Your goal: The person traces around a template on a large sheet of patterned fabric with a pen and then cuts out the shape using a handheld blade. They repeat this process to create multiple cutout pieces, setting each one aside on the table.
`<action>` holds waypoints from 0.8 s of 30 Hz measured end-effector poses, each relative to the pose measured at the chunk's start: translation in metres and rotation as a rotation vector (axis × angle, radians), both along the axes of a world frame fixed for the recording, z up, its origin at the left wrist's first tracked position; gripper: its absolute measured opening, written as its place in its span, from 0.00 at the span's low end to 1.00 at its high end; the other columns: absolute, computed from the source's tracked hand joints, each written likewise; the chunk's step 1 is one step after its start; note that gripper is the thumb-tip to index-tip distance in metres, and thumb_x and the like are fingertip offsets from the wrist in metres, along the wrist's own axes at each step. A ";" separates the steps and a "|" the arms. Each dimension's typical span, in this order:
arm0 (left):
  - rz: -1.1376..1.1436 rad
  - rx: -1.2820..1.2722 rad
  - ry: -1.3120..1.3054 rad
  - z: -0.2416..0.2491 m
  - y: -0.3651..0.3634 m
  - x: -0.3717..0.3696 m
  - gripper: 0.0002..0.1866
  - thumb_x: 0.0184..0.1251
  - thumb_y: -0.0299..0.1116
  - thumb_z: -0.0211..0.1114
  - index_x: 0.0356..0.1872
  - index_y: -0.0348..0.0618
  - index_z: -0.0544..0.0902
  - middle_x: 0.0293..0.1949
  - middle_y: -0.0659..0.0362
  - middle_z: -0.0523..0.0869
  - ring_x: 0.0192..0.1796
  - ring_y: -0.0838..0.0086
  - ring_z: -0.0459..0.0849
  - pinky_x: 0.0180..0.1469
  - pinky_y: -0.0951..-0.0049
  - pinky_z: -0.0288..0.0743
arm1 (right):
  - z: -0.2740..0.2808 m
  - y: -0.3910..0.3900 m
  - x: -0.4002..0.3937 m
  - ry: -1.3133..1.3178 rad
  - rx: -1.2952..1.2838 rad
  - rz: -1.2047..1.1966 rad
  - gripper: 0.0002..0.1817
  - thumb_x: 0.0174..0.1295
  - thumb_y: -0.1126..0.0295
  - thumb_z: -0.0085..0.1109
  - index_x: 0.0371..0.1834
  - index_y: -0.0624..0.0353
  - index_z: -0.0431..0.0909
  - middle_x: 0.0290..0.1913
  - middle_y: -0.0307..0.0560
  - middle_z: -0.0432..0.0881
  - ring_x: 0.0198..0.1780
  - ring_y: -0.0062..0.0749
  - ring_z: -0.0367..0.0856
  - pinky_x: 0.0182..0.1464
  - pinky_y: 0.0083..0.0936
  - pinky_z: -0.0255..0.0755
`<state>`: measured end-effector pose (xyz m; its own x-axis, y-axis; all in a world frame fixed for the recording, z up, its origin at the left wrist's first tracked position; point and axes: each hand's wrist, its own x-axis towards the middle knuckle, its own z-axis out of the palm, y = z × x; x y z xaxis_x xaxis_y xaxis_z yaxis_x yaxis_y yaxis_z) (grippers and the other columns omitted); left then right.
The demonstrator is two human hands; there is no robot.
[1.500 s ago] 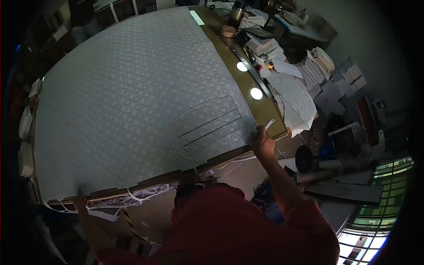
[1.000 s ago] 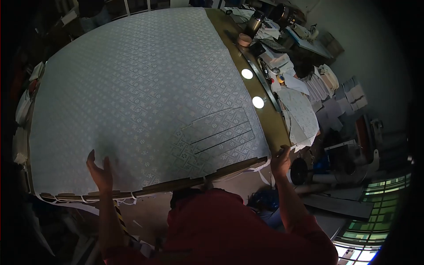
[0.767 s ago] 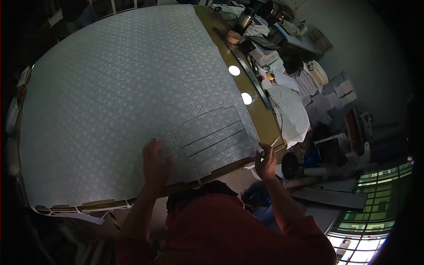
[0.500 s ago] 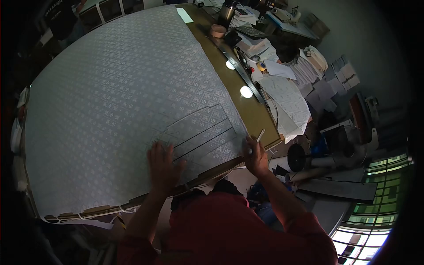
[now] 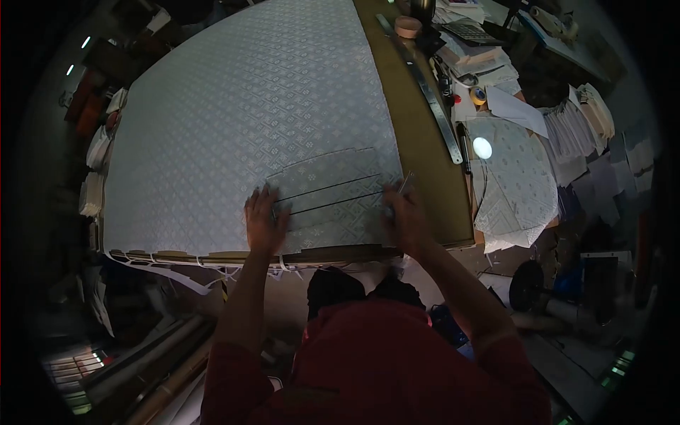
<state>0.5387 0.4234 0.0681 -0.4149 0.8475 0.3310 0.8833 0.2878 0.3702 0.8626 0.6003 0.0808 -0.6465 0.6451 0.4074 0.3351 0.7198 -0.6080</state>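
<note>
Pale fabric with a woven geometric pattern covers most of the table. On it, near the front edge, lies a flat pattern piece with a stepped outline and two long dark lines; the fabric's pattern seems to show through it. My left hand rests on the piece's left end, fingers spread. At its right end is my right hand, fingers curled around a slim, light pen-like tool that points up and away. The tool's lower part is hidden by the hand.
Along the brown table strip at right lies a metal ruler, with a tape roll near its far end. Beyond are paper stacks, a calculator and folded patterned cloth. A black round fan-like object stands below, right.
The head view has turned, shifting the table in the frame. My right hand has moved inward from beside the fabric's edge to the piece's right end, while my left hand stays at its left end.
</note>
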 end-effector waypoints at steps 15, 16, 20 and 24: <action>-0.354 -0.202 0.045 0.029 -0.001 -0.026 0.41 0.61 0.54 0.76 0.77 0.59 0.75 0.81 0.51 0.66 0.84 0.46 0.57 0.83 0.36 0.47 | -0.010 -0.042 0.014 -0.064 -0.088 -0.136 0.20 0.60 0.72 0.74 0.53 0.59 0.76 0.70 0.61 0.81 0.73 0.65 0.74 0.71 0.51 0.72; -0.359 -0.197 0.029 0.029 0.000 -0.027 0.41 0.61 0.54 0.76 0.77 0.59 0.75 0.81 0.51 0.66 0.84 0.46 0.57 0.83 0.36 0.47 | -0.010 -0.041 0.013 -0.074 -0.075 -0.157 0.21 0.60 0.71 0.75 0.53 0.58 0.76 0.70 0.60 0.80 0.73 0.65 0.73 0.72 0.51 0.72; -0.357 -0.202 0.003 0.028 -0.001 -0.027 0.43 0.60 0.57 0.77 0.76 0.57 0.75 0.80 0.50 0.66 0.83 0.46 0.58 0.83 0.36 0.47 | -0.013 -0.040 0.012 -0.109 -0.054 -0.183 0.24 0.60 0.69 0.76 0.55 0.57 0.74 0.71 0.60 0.79 0.74 0.63 0.73 0.72 0.50 0.72; -0.371 -0.184 0.008 0.031 -0.002 -0.029 0.45 0.57 0.60 0.78 0.75 0.56 0.76 0.79 0.49 0.67 0.83 0.46 0.59 0.83 0.35 0.47 | -0.015 -0.039 0.010 -0.083 -0.070 -0.202 0.24 0.61 0.68 0.77 0.55 0.56 0.73 0.71 0.59 0.80 0.74 0.61 0.73 0.72 0.50 0.72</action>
